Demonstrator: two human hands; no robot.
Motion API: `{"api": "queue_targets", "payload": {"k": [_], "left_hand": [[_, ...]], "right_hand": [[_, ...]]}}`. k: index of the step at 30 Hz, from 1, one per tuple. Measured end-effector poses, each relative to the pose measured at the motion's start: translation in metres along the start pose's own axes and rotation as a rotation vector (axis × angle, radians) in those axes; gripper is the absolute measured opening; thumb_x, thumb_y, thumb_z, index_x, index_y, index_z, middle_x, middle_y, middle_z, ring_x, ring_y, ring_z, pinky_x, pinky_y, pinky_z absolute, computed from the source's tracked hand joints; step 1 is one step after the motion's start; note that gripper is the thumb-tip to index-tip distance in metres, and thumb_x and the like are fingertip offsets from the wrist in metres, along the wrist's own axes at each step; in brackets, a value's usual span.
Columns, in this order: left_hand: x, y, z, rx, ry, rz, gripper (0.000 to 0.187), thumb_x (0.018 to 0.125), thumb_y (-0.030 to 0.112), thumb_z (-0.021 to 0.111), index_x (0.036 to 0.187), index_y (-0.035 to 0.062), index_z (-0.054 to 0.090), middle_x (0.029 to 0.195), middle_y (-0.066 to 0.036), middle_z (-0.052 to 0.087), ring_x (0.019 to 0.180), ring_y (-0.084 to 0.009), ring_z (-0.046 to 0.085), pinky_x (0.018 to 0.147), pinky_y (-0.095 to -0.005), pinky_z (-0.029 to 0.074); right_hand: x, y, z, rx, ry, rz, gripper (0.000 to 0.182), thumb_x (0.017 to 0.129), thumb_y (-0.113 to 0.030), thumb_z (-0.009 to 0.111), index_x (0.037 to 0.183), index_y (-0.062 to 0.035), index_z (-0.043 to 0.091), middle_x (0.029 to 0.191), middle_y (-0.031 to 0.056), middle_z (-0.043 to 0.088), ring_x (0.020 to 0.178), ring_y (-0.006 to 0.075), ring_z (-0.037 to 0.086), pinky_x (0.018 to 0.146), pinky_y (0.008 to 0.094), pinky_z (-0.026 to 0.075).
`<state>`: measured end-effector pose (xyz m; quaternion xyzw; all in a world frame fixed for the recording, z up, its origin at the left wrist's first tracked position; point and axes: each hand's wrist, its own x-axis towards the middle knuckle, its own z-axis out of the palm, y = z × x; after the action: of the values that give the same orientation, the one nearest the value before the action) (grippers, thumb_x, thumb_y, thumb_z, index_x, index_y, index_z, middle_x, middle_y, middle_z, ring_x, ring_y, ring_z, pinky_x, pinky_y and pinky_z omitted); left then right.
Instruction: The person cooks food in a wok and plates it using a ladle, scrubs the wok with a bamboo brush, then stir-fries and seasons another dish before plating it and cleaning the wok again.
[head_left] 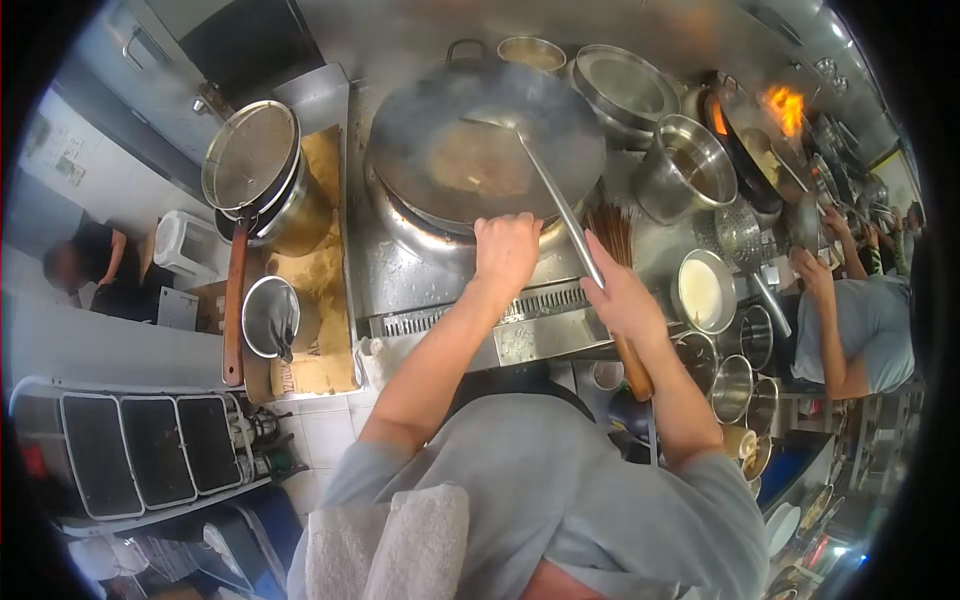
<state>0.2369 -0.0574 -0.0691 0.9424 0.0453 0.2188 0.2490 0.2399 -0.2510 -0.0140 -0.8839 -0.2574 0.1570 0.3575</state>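
A large dark wok (400, 130) sits on the burner ring, steam rising from it and brownish food (480, 165) in its bottom. At its near edge my left hand (507, 250) is closed around the rim or a handle there, which the fingers hide. My right hand (625, 300) grips the long metal handle of a ladle (555, 185). The ladle's head reaches into the middle of the wok, over the food. Just beside my right hand lies a bamboo wok brush (612, 228), its wooden handle passing beneath the wrist.
To the left, a strainer (250, 155) rests on a pot, near a metal container (270, 315). On the right stand a steel pot (685, 165), a bowl of white contents (705, 290) and a perforated skimmer (740, 235). Flames (785, 108) rise beyond, where a co-worker (855, 320) stands.
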Motion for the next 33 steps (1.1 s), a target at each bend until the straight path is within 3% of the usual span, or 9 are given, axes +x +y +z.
{"api": "queue_targets", "payload": {"k": [2,3,6,7,10,23,27,31,33], "left_hand": [[-0.001,-0.002,-0.001,-0.013,-0.012,0.009,0.025,0.089,0.021,0.059,0.072,0.0049,0.062,0.069,-0.015,0.065,0.070,-0.0350,0.063,0.070,-0.0474,0.042],[-0.005,-0.002,-0.002,-0.033,-0.010,0.017,0.024,0.089,0.021,0.059,0.072,0.0048,0.062,0.069,-0.015,0.065,0.070,-0.0350,0.063,0.070,-0.0474,0.042],[-0.008,-0.003,-0.010,-0.059,-0.026,0.006,0.022,0.088,0.019,0.060,0.073,0.0042,0.062,0.071,-0.015,0.065,0.073,-0.0339,0.063,0.071,-0.0467,0.042],[-0.003,-0.004,-0.010,-0.056,-0.027,-0.001,0.021,0.088,0.019,0.060,0.073,0.0041,0.062,0.071,-0.014,0.065,0.073,-0.0336,0.063,0.071,-0.0463,0.042],[-0.001,-0.001,-0.004,-0.051,-0.005,-0.005,0.020,0.088,0.017,0.061,0.073,0.0039,0.062,0.072,-0.014,0.065,0.074,-0.0328,0.063,0.072,-0.0453,0.042],[-0.008,0.001,-0.018,-0.072,0.170,0.065,0.013,0.083,0.016,0.063,0.085,0.0033,0.063,0.090,-0.012,0.062,0.091,-0.0325,0.057,0.080,-0.0450,0.044],[-0.013,-0.004,-0.026,-0.051,0.109,0.070,0.016,0.079,0.018,0.066,0.085,0.0038,0.063,0.092,-0.012,0.062,0.094,-0.0311,0.056,0.081,-0.0421,0.044],[-0.014,-0.008,-0.035,-0.044,0.086,0.121,0.018,0.080,0.021,0.067,0.085,0.0041,0.063,0.092,-0.012,0.064,0.092,-0.0308,0.058,0.082,-0.0422,0.044],[-0.011,-0.019,-0.025,-0.093,-0.033,0.081,0.017,0.082,0.020,0.065,0.085,0.0036,0.063,0.088,-0.013,0.064,0.088,-0.0312,0.060,0.080,-0.0433,0.044]], "right_hand": [[0.006,0.024,0.021,-0.065,0.200,-0.285,0.066,0.086,-0.009,0.054,0.146,-0.0049,0.028,0.092,0.0288,0.063,0.081,0.0451,0.062,0.074,0.0462,0.049],[0.017,0.022,0.021,-0.046,0.181,-0.271,0.066,0.086,-0.009,0.056,0.146,-0.0068,0.030,0.091,0.0265,0.063,0.083,0.0451,0.060,0.079,0.0426,0.048],[0.039,-0.005,-0.001,-0.078,-0.061,-0.084,0.067,0.085,-0.012,0.057,0.146,-0.0063,0.030,0.091,0.0275,0.063,0.083,0.0444,0.061,0.077,0.0432,0.048],[0.045,0.004,-0.002,-0.117,-0.066,-0.153,0.068,0.085,-0.012,0.057,0.146,-0.0060,0.029,0.088,0.0272,0.063,0.079,0.0430,0.061,0.074,0.0441,0.047],[0.065,0.002,-0.025,-0.160,-0.319,-0.022,0.069,0.085,-0.012,0.057,0.147,-0.0066,0.027,0.085,0.0273,0.062,0.076,0.0426,0.061,0.073,0.0450,0.047],[0.093,0.022,-0.015,-0.246,-0.142,-0.256,0.066,0.085,-0.009,0.054,0.145,-0.0021,0.028,0.094,0.0325,0.061,0.086,0.0456,0.061,0.076,0.0471,0.046],[0.082,-0.009,-0.032,-0.245,-0.283,-0.082,0.067,0.085,-0.007,0.054,0.146,-0.0040,0.028,0.103,0.0334,0.058,0.096,0.0469,0.059,0.079,0.0439,0.047],[0.013,0.017,-0.021,-0.222,0.027,-0.315,0.066,0.087,0.000,0.053,0.148,-0.0066,0.027,0.124,0.0297,0.054,0.108,0.0448,0.058,0.087,0.0412,0.048],[-0.011,0.062,0.010,-0.112,0.050,-0.170,0.066,0.088,-0.002,0.054,0.148,-0.0075,0.027,0.134,0.0278,0.048,0.116,0.0412,0.055,0.093,0.0392,0.046]]}}
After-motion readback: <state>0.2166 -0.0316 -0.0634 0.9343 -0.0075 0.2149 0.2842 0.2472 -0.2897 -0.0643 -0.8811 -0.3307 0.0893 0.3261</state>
